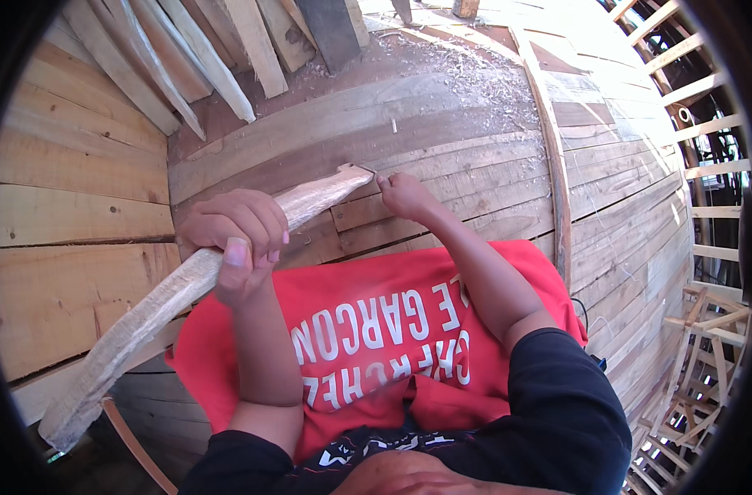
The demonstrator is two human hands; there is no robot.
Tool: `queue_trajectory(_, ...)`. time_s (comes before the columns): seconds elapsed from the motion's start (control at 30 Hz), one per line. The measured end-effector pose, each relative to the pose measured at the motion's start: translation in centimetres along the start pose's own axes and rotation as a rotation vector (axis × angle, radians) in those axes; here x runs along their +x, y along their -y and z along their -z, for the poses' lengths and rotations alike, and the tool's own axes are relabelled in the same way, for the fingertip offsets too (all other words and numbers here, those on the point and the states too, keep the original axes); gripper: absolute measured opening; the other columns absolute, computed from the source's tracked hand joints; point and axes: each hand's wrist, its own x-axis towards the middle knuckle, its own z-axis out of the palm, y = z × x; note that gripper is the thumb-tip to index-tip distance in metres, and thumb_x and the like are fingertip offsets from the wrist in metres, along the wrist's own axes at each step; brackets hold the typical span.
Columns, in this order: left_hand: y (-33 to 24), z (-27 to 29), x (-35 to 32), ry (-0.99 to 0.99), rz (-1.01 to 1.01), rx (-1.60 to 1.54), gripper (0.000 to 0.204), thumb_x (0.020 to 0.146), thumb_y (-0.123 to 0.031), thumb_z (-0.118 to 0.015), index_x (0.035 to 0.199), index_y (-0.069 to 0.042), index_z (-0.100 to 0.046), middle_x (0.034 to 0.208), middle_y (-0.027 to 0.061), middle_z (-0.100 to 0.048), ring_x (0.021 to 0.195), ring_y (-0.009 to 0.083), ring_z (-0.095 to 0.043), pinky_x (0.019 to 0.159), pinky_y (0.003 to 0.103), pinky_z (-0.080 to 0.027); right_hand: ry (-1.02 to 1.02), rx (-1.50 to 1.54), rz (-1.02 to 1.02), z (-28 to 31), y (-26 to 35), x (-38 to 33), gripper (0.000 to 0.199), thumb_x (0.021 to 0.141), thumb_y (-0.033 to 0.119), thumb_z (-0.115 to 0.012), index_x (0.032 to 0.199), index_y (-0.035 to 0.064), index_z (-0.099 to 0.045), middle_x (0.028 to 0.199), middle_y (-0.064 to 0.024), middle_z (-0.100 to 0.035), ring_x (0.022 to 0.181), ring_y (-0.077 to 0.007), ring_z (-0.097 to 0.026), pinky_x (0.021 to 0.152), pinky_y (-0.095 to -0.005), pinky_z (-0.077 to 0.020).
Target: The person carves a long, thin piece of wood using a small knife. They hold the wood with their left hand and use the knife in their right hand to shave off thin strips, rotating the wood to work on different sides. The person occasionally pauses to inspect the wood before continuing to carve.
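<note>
A long, curved piece of pale wood (pixel 149 312) slants up from the lower left toward the middle. My left hand (pixel 242 235) is wrapped around it partway along, thumb on the near side. At its far, narrower end, which has a small notch, is my right hand (pixel 406 196), fingers curled closed. A thin dark edge shows between that tip and my right fingertips; what the fingers hold is too small to make out. Beneath my forearms, a red cloth (pixel 376 285) with white lettering covers my lap.
Wood shavings (pixel 483 87) are scattered over the plank floor (pixel 467 177). Several boards (pixel 252 45) lean at the far left beside a plank wall (pixel 79 198). A long wooden strip (pixel 549 148) crosses the floor on the right, with slatted framing (pixel 714 210) beyond.
</note>
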Motion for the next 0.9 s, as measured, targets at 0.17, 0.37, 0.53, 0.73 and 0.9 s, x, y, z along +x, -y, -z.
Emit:
queue_trajectory(0.17,-0.1,0.6,-1.7,-0.36,-0.018,0.081,0.033,0.093,-0.019,-0.045,0.061,-0.016,-0.035,0.05,-0.0011,-0.037,0.041,0.0115,-0.033,0.049,0.032,-0.038,0.125,0.176,0.113,2.4,8.0,-5.0,0.056,0.105,0.041,-0.038,0.088,-0.007,-0.062,0.082,-0.0282,-0.065,0.086,-0.046,-0.064,0.081,-0.0524,-0.0469)
queue_trajectory(0.37,0.1,1.8,-1.6,-0.465,-0.017,0.069,0.033,0.092,-0.02,-0.043,0.061,-0.017,-0.033,0.05,-0.0017,-0.035,0.043,0.0116,-0.032,0.05,0.032,-0.036,0.023,0.177,0.185,1.8,7.7,-4.0,0.056,0.105,0.04,-0.037,0.084,-0.0073,-0.06,0.08,-0.0281,-0.064,0.086,-0.0451,-0.064,0.079,-0.0532,-0.0466)
queue_trajectory(0.53,0.2,2.4,-1.7,-0.569,-0.015,0.021,0.033,0.091,-0.017,-0.044,0.06,-0.016,-0.034,0.049,-0.0004,-0.035,0.043,0.0123,-0.033,0.051,0.033,-0.037,0.085,0.278,0.073,1.8,6.8,-3.2,0.055,0.105,0.037,-0.035,0.086,-0.0071,-0.061,0.08,-0.029,-0.064,0.085,-0.0458,-0.065,0.077,-0.0537,-0.0473)
queue_trajectory(0.73,0.1,2.1,-1.6,-0.517,0.01,0.051,0.034,0.092,-0.021,-0.044,0.061,-0.017,-0.033,0.051,-0.0021,-0.032,0.045,0.0121,-0.031,0.052,0.032,-0.034,-0.137,0.209,0.263,0.1,7.3,-3.8,0.055,0.105,0.038,-0.035,0.086,-0.0064,-0.061,0.075,-0.0269,-0.065,0.077,-0.0466,-0.065,0.075,-0.0547,-0.0494)
queue_trajectory(0.9,-0.1,1.9,-1.7,-0.511,0.014,0.074,0.034,0.092,-0.021,-0.044,0.061,-0.018,-0.032,0.051,-0.0021,-0.032,0.045,0.0121,-0.031,0.053,0.033,-0.034,-0.056,0.146,0.262,1.1,7.4,-3.7,0.055,0.105,0.039,-0.038,0.078,-0.0065,-0.055,0.071,-0.0275,-0.059,0.072,-0.0461,-0.059,0.07,-0.0509,-0.0457)
